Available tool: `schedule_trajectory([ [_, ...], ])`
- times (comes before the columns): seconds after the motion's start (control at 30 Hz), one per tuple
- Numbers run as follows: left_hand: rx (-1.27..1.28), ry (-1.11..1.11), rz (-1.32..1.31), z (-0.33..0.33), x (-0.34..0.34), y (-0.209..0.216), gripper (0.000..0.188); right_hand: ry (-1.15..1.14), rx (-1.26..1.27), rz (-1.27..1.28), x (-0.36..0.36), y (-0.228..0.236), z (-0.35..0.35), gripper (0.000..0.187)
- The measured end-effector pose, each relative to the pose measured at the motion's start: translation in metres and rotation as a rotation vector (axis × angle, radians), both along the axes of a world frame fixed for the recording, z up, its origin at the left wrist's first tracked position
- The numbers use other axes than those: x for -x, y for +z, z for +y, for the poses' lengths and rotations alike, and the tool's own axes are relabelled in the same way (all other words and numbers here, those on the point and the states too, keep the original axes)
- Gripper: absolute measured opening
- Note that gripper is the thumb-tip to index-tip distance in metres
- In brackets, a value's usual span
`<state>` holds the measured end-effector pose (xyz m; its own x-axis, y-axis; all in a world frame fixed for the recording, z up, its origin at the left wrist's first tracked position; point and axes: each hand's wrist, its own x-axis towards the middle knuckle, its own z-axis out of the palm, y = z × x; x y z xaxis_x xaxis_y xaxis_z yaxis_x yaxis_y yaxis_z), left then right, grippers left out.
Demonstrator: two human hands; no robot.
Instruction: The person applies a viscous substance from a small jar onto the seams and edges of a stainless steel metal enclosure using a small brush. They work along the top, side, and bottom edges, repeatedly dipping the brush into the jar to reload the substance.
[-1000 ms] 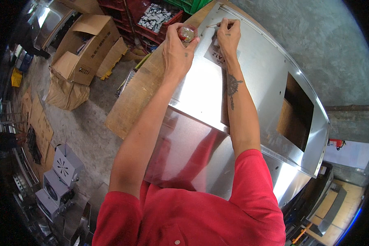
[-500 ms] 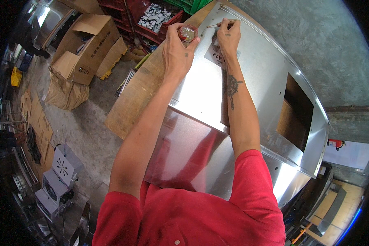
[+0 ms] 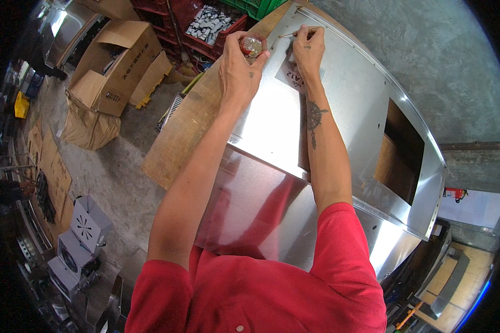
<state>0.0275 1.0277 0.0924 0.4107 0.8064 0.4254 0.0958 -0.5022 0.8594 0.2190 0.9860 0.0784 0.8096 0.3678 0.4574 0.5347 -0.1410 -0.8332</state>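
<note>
My left hand (image 3: 239,72) is wrapped round a small round container (image 3: 253,44) with a reddish rim and brownish contents, held over the left edge of a large sheet-metal housing (image 3: 347,105). Pinched in the fingers of my right hand (image 3: 309,51) is a thin stick (image 3: 286,35), its end pointing left toward the metal edge. Whether its tip touches the metal I cannot tell. A clear printed label (image 3: 286,76) lies on the metal below my right hand, partly hidden by the wrist.
A rectangular cut-out (image 3: 400,152) opens at the housing's right. Beneath its left side is a wooden board (image 3: 178,139). An open cardboard box (image 3: 122,69) stands at left, red crates (image 3: 205,47) at the far side, and a grey metal unit (image 3: 78,244) on the floor. A concrete wall (image 3: 422,61) bounds the right.
</note>
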Motion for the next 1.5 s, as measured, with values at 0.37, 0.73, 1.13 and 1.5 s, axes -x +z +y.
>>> schedule_trajectory([
  [0.37,-0.021,-0.010,-0.015,-0.001,-0.001,-0.001,0.063,0.029,-0.023,-0.043,-0.002,-0.003,-0.001,0.029],
  [0.73,-0.023,0.000,-0.013,-0.001,-0.001,0.000,0.061,0.022,0.001,-0.031,-0.003,-0.003,-0.001,0.031],
  [1.13,-0.014,0.006,-0.003,0.001,-0.001,-0.002,0.059,-0.001,-0.079,-0.024,0.000,-0.002,0.000,0.029],
  [1.5,0.011,-0.005,-0.024,0.000,0.000,-0.001,0.057,0.235,-0.164,-0.104,0.051,0.064,-0.021,0.025],
])
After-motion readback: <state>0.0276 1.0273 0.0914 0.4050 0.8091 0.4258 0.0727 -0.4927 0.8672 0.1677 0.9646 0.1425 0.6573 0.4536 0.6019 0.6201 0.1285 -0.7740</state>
